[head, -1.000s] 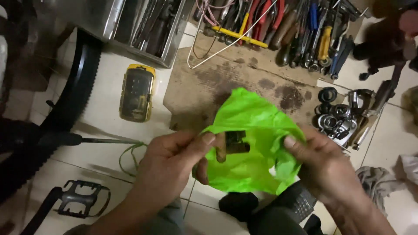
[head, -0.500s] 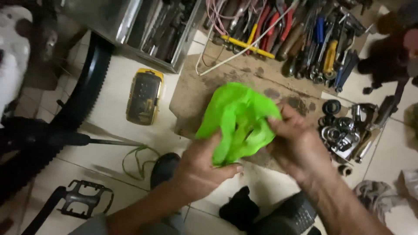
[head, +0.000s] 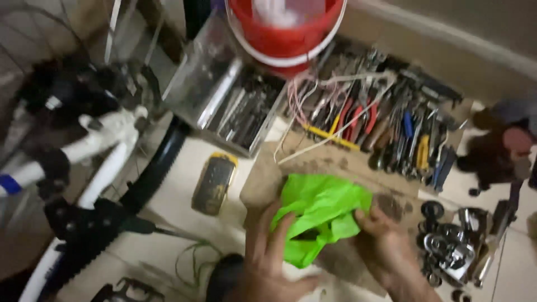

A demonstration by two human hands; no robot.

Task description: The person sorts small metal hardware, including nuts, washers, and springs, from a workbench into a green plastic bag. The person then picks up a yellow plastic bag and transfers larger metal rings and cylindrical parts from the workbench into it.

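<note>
Two hands gripped a crumpled bright green plastic bag (head: pixel 321 215) between them: left hand (head: pixel 268 254) cupping its lower edge, right hand (head: pixel 386 243) pinching its side. Beyond the hands lay scattered tools (head: pixel 386 126) and a red bucket (head: pixel 285 33); left, a bicycle (head: pixel 106 151).

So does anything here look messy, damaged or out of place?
Mostly mess. Hand tools lie in a loose heap on the floor, with tangled wires among them. The cardboard sheet under the green plastic bag is darkly stained. Both hands, left hand and right hand, grip the crumpled bag. Nothing looks clearly broken.
</note>
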